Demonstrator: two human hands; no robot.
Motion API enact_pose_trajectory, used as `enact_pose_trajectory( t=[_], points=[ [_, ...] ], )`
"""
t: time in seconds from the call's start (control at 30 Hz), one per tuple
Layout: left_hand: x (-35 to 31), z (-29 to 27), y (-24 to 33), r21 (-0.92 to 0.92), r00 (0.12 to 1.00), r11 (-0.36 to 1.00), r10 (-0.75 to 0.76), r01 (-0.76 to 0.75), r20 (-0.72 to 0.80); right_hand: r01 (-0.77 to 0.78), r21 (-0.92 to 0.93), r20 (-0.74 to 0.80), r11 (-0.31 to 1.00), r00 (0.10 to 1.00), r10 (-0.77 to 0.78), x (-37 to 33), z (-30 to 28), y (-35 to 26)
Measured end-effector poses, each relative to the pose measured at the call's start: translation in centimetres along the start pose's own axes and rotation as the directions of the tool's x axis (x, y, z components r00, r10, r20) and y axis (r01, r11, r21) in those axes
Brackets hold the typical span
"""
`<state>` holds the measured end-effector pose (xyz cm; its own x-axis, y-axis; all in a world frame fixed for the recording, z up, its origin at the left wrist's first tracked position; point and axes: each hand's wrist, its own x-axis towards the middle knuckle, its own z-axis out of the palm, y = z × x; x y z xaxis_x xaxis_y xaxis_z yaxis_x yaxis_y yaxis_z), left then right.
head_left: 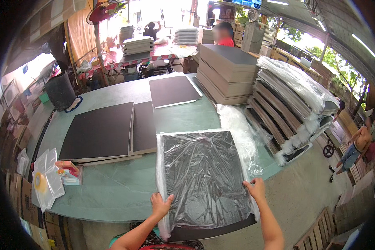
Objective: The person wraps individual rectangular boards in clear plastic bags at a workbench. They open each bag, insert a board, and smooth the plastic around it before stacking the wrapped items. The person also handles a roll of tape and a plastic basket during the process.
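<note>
A black board [208,231] lies in front of me, most of it inside a clear plastic bag [200,175]. Its near edge sticks out past the bag's mouth, towards my body. My left hand [160,205] grips the bag's left edge, thumb on top. Higher up on the opposite side, my right hand [255,188] pinches the bag's right edge. The film is creased over the board. Fingers under the edges are partly hidden.
Black boards [98,131] lie to the left on the green table [112,196], near a small box [71,173] and flat plastic bags [48,183]. Stacked boards [227,71] and bagged boards [285,104] stand at the right. A loose film heap [237,129] sits beside them. People are farther off.
</note>
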<state>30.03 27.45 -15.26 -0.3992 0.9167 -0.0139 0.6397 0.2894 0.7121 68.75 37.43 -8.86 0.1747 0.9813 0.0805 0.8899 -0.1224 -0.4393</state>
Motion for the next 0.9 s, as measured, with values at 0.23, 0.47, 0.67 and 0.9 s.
enact_pose_trajectory(
  t=[0.23,0.47,0.67,0.9],
  points=[
    [2.9,0.6,0.4,-0.559,0.872,0.680,-0.452,0.474,0.188,-0.787,0.579,0.750,0.212,0.616,0.240,-1.7,2.7,3.3],
    [3.9,-3.8,4.8,-0.770,0.821,0.289,-0.241,0.569,0.517,-0.692,0.444,0.798,0.570,0.595,0.100,-3.4,2.2,4.7],
    [6.7,-1.9,2.4,-0.662,0.849,0.536,-0.266,0.525,0.458,-0.733,0.643,0.739,0.221,0.670,0.071,1.8,3.0,-0.5],
    [7.3,-5.3,7.5,-0.749,0.991,0.649,-0.112,0.128,0.073,-0.400,0.737,0.351,0.546,0.916,0.197,2.6,-1.5,-3.4]
  ],
)
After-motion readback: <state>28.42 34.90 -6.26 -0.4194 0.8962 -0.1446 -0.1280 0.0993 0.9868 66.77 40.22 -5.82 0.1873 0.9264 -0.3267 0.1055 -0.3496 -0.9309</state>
